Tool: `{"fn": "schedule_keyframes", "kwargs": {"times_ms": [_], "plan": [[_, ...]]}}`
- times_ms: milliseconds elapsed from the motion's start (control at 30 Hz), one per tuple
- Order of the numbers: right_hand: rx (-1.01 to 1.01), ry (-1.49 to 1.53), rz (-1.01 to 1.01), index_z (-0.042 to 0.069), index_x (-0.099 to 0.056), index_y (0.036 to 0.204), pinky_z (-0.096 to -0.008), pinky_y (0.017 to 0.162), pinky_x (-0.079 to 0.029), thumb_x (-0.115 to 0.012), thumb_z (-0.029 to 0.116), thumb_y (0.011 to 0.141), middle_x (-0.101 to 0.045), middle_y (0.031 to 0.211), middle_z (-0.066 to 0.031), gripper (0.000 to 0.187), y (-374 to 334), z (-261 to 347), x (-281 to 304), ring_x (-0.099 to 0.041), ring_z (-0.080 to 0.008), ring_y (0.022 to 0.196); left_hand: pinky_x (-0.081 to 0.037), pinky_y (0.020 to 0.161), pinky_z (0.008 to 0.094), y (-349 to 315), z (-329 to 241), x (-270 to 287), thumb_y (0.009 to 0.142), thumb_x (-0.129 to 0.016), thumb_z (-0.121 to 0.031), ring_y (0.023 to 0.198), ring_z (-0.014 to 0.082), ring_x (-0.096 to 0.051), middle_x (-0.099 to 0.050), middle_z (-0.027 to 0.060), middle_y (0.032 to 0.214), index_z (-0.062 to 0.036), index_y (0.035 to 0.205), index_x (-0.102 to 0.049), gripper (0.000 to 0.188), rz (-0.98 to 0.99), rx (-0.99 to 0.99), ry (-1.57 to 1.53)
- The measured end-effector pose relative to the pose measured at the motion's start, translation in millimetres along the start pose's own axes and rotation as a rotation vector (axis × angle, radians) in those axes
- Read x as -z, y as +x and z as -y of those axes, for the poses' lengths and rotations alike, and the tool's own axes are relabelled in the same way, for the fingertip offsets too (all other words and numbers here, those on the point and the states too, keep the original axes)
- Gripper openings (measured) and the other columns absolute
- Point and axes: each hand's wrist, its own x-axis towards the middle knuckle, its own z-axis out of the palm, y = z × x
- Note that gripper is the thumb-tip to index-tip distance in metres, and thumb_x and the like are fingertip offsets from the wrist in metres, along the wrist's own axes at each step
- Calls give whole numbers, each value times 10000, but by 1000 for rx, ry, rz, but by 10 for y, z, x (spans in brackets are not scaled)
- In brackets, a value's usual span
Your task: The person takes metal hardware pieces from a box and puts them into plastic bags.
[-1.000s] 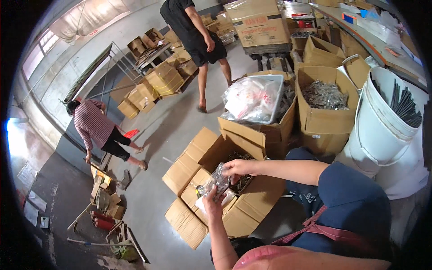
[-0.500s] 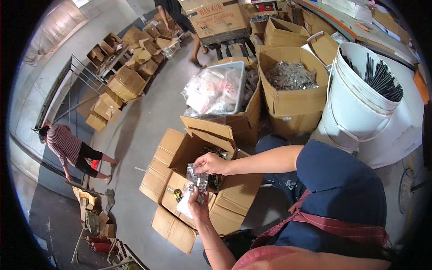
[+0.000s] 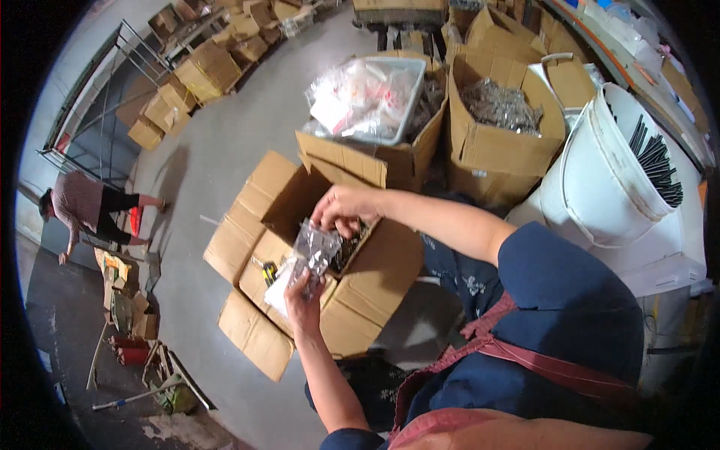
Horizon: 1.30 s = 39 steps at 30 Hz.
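Observation:
My left hand [image 3: 304, 300] grips a small clear plastic bag [image 3: 315, 249] of dark metal parts from below, over an open cardboard box [image 3: 259, 206] on the floor. My right hand [image 3: 341, 208] pinches the top of that bag, fingers bent down. Dark small parts fill the box beneath the bag. A second clear bag [image 3: 279, 286] lies on the box flap beside my left hand, near a yellow-and-black object [image 3: 268, 271].
Behind the box stand a carton holding a clear bin of plastic bags [image 3: 367, 94], a carton of metal parts [image 3: 499, 112] and a white bucket of black rods [image 3: 600, 176]. A person [image 3: 86, 206] bends over at far left. Stacked cartons [image 3: 199, 75] line the grey floor.
The view has swung down and left, so the boxes sit higher and the standing person at the top is gone. Both hands still hold the bag over the open box.

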Motion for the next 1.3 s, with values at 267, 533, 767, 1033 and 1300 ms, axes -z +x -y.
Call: {"fn": "schedule_keyframes", "kwargs": {"times_ms": [267,533,767,1033,1300], "plan": [[-47,-145,106,24,-687,983,-216,346,-388,-633,192,902,-657,750,-43,194,-12,-95,26,-588,-107,444,-562,818,361,-18,102,-113,843,-596,-32,957,201,-635,-641,83,1073,4,1150,-565,311,13,31,-38],[75,-175,22,-1,-681,848,-217,341,-335,-685,103,844,-637,679,-30,104,55,-190,-3,-513,-70,402,-545,842,367,23,60,-69,849,-602,-9,956,227,-635,-637,110,1085,28,1184,-549,341,47,31,-27],[189,64,-128,-47,-684,894,-234,368,-370,-662,45,837,-629,663,-48,111,172,-263,-26,-477,-72,403,-540,753,359,8,-12,-186,834,-657,-59,881,237,-652,-654,120,999,41,1148,-556,345,70,56,125],[265,-485,-203,66,-709,1080,-232,374,-422,-619,235,932,-685,730,-77,242,308,-322,-69,-545,-98,398,-537,663,309,169,61,-151,895,-627,-118,867,216,-669,-662,115,1049,15,1182,-553,325,158,-4,79],[404,-475,-145,-9,-671,1025,-235,708,-515,-719,139,855,-682,883,-21,231,366,-425,18,-623,-72,821,-565,778,341,200,159,-214,935,-570,-164,974,258,-671,-644,119,1123,18,1222,-526,343,69,-108,-23]]}}
